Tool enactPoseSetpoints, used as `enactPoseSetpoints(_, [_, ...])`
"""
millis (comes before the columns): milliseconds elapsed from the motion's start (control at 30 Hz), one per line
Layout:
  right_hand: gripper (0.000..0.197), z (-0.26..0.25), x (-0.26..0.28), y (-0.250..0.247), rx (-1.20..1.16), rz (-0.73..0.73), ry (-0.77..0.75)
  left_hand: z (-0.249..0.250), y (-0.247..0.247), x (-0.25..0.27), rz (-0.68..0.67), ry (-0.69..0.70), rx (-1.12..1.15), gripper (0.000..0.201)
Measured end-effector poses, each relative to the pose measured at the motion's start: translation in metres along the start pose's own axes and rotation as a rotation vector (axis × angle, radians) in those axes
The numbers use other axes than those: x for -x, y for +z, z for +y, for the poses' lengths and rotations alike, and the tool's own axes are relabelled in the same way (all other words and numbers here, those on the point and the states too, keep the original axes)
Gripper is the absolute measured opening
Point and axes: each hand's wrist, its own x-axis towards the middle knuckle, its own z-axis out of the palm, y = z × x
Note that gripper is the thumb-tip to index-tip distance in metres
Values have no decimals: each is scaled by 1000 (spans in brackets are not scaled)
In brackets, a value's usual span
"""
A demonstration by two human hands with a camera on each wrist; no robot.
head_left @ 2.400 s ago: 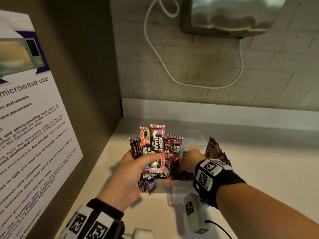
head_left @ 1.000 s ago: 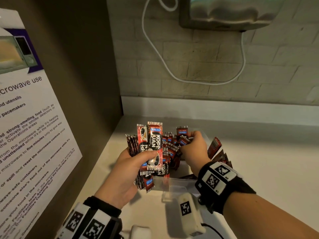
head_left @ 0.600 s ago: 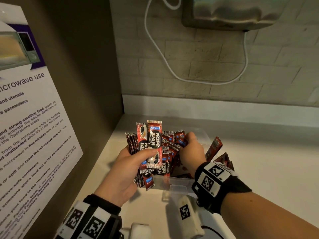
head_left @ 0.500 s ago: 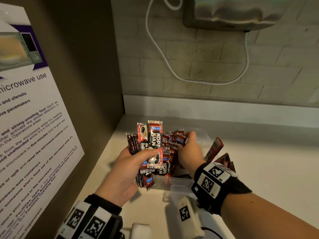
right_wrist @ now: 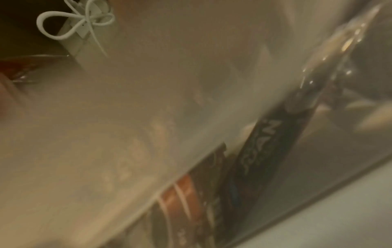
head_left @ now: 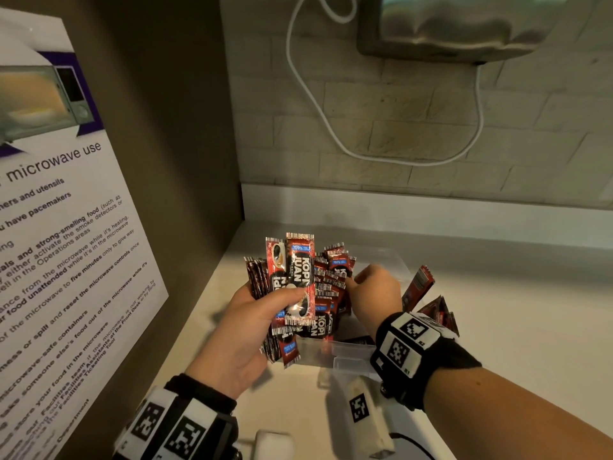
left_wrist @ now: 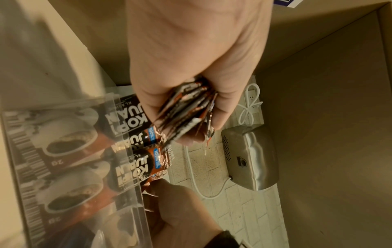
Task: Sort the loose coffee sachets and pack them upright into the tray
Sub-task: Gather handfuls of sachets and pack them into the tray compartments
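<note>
Sachets (head_left: 300, 280): gathering step; bundle gripped upright by left hand (head_left: 245, 330), right hand (head_left: 374, 293) apparently pinching another inside tray (head_left: 351, 351); next, add to bundle.

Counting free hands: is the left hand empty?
No, the left hand grips a bundle of sachets upright, thumb across the front.

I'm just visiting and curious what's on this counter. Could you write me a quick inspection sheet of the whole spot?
Surface: pale countertop, set in a corner.
Job's things: clear plastic tray holding red-and-black coffee sachets; more sachets lean outside its right wall.
Clutter: white tagged block in front of the tray.
Grips: left hand holds a sachet bundle; right hand reaches among the tray's sachets, fingers hidden.
Cables: white cord looping down the wall.
Surroundings: tiled wall, steel wall unit, microwave-use poster.
</note>
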Motion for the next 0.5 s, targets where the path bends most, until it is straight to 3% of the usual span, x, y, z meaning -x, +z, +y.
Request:
enactPoseSetpoints(233, [31, 0, 2, 3, 131, -99, -96, 1, 0, 0, -2, -12, 7, 45])
enactPoseSetpoints(400, [20, -4, 9, -1, -59, -236, 1, 1, 0, 0, -4, -14, -1, 32])
enactPoseSetpoints(500, [17, -4, 6, 3, -48, -282, 45, 1, 0, 0, 4, -18, 0, 29])
